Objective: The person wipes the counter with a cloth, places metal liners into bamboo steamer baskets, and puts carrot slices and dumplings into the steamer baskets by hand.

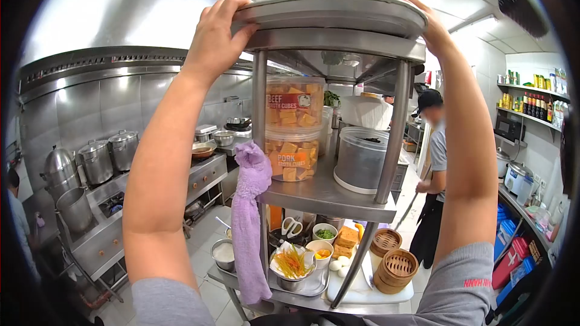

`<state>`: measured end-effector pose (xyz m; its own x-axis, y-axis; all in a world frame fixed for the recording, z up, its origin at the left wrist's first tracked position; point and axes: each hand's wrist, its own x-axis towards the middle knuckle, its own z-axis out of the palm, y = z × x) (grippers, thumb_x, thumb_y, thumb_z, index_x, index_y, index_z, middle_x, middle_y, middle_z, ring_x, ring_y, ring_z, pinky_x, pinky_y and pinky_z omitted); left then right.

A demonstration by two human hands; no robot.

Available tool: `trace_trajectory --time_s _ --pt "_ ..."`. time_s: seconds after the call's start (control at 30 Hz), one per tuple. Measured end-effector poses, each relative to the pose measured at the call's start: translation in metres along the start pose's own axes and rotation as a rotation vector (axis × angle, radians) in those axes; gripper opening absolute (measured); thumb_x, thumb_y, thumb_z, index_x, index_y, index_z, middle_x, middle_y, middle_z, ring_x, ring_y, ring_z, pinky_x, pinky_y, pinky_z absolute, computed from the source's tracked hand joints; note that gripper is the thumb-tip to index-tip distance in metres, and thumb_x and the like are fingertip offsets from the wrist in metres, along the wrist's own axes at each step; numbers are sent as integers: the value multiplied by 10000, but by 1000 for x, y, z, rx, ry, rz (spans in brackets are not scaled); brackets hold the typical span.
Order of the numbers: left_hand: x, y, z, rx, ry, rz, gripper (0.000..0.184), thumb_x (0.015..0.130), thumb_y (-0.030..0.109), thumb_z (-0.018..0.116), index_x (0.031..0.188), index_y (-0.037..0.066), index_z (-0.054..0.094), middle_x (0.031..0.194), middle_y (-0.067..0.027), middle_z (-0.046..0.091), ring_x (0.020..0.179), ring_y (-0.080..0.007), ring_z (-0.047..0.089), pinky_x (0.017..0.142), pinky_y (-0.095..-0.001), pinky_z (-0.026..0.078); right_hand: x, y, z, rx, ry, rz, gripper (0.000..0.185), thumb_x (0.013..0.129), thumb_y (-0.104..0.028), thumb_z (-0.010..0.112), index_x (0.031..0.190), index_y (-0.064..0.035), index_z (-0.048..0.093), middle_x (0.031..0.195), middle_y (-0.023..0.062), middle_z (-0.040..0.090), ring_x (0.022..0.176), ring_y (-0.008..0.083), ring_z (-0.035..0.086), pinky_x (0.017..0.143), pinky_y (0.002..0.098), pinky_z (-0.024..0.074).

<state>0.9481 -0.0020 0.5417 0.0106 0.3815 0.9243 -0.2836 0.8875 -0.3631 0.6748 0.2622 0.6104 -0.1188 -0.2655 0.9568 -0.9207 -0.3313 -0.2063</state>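
Tray [335, 14], rounded silver metal, at top of grey steel shelf rack [323, 201]. Left hand [222, 27] holds rim, rack's left side, thumb under; right hand [429, 19] touches rim, rack's right, can't tell grip.

Steel rack [261, 102], three tiers seen. Top shelf [338, 41]: large metal platter [329, 7] over front edge; bearing contact unclear. Middle shelf [326, 198]: pork broth cube tub [293, 160] left; clear container [364, 154], dark contents, right. Lower tier [368, 309]: silver tray [323, 281] left, white cutting board [339, 293] right.
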Motion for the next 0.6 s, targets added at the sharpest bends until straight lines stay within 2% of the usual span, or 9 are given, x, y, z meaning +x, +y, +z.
trace_trajectory --time_s 0.03,0.1,0.13,0.17,0.23,0.3,0.33,0.4,0.6 --pt "0 5 0 7 -2 7 405 805 217 717 1139 79 535 1113 -84 607 1088 -277 522 943 -395 419 4 -26 13 41 35 82 559 875 -444 583 1308 -94 533 1211 112 592 1137 193 530 964 326 411" --pt "0 10 -5 -29 -2 -44 459 839 439 671 1085 66 564 991 -82 621 991 -226 555 888 -355 432 23 -20 13 96 53 154 570 879 -371 603 1360 -91 479 1264 117 557 1131 176 532 934 288 437" --pt "3 11 -9 -9 -3 -51 459 839 439 671 1085 66 564 991 -82 621 991 -226 555 888 -355 432 47 15 -1 -61 -64 -43 574 876 -365 609 1362 -90 480 1272 122 553 1153 173 520 946 296 438" --pt "10 14 -16 -90 -132 -165 542 828 557 612 1020 51 587 923 -107 635 915 -249 586 846 -363 453 62 37 -6 -215 -177 -242 578 872 -359 615 1364 -88 480 1281 128 550 1176 169 508 959 303 438" --pt "28 12 -28 -32 -347 -303 814 797 800 417 895 22 637 774 -135 651 760 -265 631 746 -357 489 63 36 -7 -115 -382 -78 510 888 -348 604 1308 -70 527 1233 142 578 1095 181 568 905 313 483" --pt "54 5 -31 -136 -476 -436 612 862 622 538 937 26 657 797 -104 650 796 -229 629 741 -340 493 55 38 2 -53 -354 72 531 883 -360 606 1323 -82 500 1242 147 565 1094 187 567 894 327 490" --pt "68 5 -29 -130 -480 -441 612 862 622 538 937 26 657 797 -104 650 796 -229 629 741 -340 493 52 39 6 -37 -350 112 543 880 -365 607 1331 -88 486 1247 149 559 1094 190 566 888 334 493" --pt "96 21 -24 303 -725 -445 701 869 616 517 1323 81 518 1318 -185 529 1230 -359 475 1005 -472 388 51 47 8 -14 -348 167 567 875 -377 610 1345 -99 459 1256 153 546 1093 196 565 877 348 499" --pt "142 65 22 85 -913 -451 706 853 590 562 1340 81 505 1355 -178 508 1249 -346 471 1030 -458 373 40 78 2 58 -356 309 645 859 -411 617 1390 -135 377 1284 166 509 1091 214 562 843 389 518"
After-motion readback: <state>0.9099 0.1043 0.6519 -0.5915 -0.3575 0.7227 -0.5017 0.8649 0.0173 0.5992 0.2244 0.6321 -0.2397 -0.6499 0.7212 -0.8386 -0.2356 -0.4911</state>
